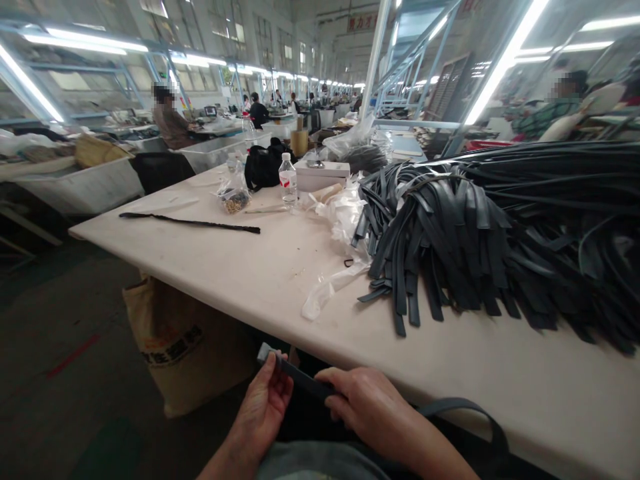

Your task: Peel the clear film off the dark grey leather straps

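**One dark strap held in both hands below the table edge**

We hold a dark strap [300, 377] in front of the table [240, 267], just below its near edge. Our left hand [263, 410] pinches the strap near its free end, thumb on top. Our right hand [373, 407] closes around it further along (the rest curves away past the right wrist). On the table, well apart from the hands, lies a big pile of straps [480, 233], with a plastic bag [333, 283] beside it and a water bottle [287, 179] farther back.
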### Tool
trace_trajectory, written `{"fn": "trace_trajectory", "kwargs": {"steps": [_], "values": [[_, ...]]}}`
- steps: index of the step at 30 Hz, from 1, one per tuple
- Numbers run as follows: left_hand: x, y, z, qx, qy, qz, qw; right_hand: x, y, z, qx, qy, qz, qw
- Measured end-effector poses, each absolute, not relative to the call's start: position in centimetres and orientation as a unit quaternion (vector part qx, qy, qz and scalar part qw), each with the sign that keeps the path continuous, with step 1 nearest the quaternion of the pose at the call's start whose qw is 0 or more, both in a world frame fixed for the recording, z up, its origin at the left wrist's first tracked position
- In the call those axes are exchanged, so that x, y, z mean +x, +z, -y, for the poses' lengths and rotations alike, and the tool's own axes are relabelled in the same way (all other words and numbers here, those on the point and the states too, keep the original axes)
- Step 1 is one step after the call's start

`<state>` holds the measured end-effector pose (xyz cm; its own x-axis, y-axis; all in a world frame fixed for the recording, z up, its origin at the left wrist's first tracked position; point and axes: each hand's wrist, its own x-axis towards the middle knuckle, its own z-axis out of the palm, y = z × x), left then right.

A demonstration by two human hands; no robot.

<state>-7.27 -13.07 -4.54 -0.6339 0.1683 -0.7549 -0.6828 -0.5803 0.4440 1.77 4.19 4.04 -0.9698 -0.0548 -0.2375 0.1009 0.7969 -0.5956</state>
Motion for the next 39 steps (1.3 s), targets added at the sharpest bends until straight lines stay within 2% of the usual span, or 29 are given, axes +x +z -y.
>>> {"fn": "trace_trajectory", "kwargs": {"steps": [2, 8, 14, 17, 21, 26, 29, 33, 39], "values": [[-7.0, -4.1, 12.9, -0.345, 0.825, -0.368, 0.255, 2.3, 4.6, -4.5, 0.028, -0.322, -0.938, 0.123], [-5.0, -4.2, 11.8, -0.293, 0.82, -0.348, 0.347, 0.1, 2.7, -2.2, 0.027, -0.288, -0.954, 0.082], [-6.4, -4.2, 12.7, -0.333, 0.832, -0.332, 0.294, 1.9, 5.3, -4.6, 0.033, -0.372, -0.923, 0.093], [-5.6, -4.0, 12.5, -0.325, 0.831, -0.318, 0.321, 2.0, 5.9, -4.6, 0.036, -0.352, -0.932, 0.077], [-4.8, -4.1, 11.8, -0.287, 0.828, -0.315, 0.364, -0.1, 4.3, -2.7, 0.025, -0.318, -0.944, 0.082], [-6.2, -3.8, 12.3, -0.318, 0.84, -0.314, 0.308, 0.7, 5.7, -4.0, 0.043, -0.351, -0.934, 0.059], [-5.8, -3.7, 12.4, -0.328, 0.833, -0.309, 0.32, 0.8, 6.3, -4.3, 0.051, -0.323, -0.944, 0.048], [-4.9, -4.3, 11.9, -0.292, 0.83, -0.314, 0.357, -1.1, 4.6, -2.5, 0.041, -0.296, -0.952, 0.068], [-6.1, -4.2, 12.2, -0.329, 0.839, -0.311, 0.303, 0.7, 6.0, -4.3, 0.049, -0.327, -0.943, 0.046]]}}
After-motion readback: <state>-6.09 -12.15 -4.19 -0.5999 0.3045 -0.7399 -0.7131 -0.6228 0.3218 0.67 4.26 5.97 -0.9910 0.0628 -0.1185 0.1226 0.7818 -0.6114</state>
